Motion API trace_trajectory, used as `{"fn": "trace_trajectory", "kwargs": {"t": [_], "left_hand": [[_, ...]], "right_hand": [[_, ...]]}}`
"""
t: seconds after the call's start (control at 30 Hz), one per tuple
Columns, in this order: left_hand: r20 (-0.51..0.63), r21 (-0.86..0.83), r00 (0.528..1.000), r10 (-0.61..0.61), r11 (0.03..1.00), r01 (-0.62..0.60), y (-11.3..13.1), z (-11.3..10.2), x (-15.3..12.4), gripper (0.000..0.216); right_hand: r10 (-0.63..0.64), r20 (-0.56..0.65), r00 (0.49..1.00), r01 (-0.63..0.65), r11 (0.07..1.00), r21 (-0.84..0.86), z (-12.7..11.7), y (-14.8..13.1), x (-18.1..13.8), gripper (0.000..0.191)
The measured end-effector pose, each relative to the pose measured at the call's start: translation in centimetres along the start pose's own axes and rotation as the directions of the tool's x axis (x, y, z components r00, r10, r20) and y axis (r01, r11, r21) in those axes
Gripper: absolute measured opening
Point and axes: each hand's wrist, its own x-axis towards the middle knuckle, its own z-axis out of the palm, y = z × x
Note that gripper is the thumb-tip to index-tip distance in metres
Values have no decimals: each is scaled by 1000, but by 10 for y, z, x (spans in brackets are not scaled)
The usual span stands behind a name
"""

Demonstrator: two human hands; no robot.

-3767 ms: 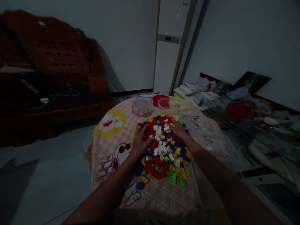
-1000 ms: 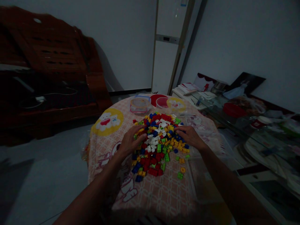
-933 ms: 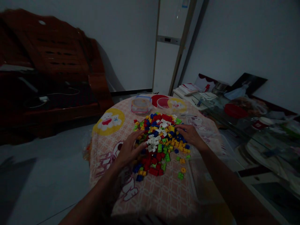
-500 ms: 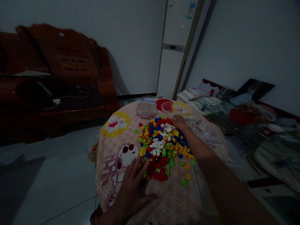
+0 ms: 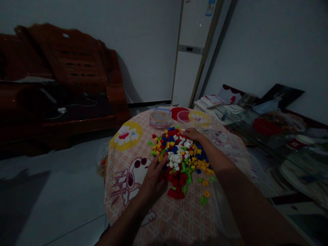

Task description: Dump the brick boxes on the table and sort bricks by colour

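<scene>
A heap of small plastic building blocks in red, white, yellow, green and blue lies on the cloth-covered round table. My left hand rests against the heap's near left side, its fingers apart and touching yellow and white blocks. At the far right edge of the heap, my right hand reaches over with fingers extended against the red and white blocks. Neither hand shows a block lifted. A few loose green and yellow blocks lie off the heap near my right forearm.
Behind the heap stand a clear lidded container and a round clear tub. A glass-topped side table with papers and bags is at the right. A carved wooden sofa stands at the left, a tall white cabinet-like unit at the back.
My left hand has moved forward and up onto the heap's left side. My right hand has come slightly left and nearer. Some blocks, mainly white and yellow ones, have shifted.
</scene>
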Motion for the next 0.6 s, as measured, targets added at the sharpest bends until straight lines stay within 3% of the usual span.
{"fn": "trace_trajectory", "kwargs": {"t": [0.23, 0.33, 0.43, 0.6], "left_hand": [[91, -39, 993, 71, 997, -68, -8, 1, 55, 58], [112, -19, 985, 128, 992, -127, -12, 4, 81, 61], [98, -9, 980, 173, 985, -173, -15, 10, 108, 61], [97, -4, 970, 221, 975, -222, -12, 29, 138, 54]], "right_hand": [[-199, -26, 980, 196, 924, 327, 1, 8, -41, 50], [-198, -3, 980, 185, 909, 375, 0, 8, -58, 48], [-136, -12, 991, 132, 929, 347, -1, 8, -64, 42], [8, -262, 965, 23, 993, 115, 0, 7, -52, 25]]}}
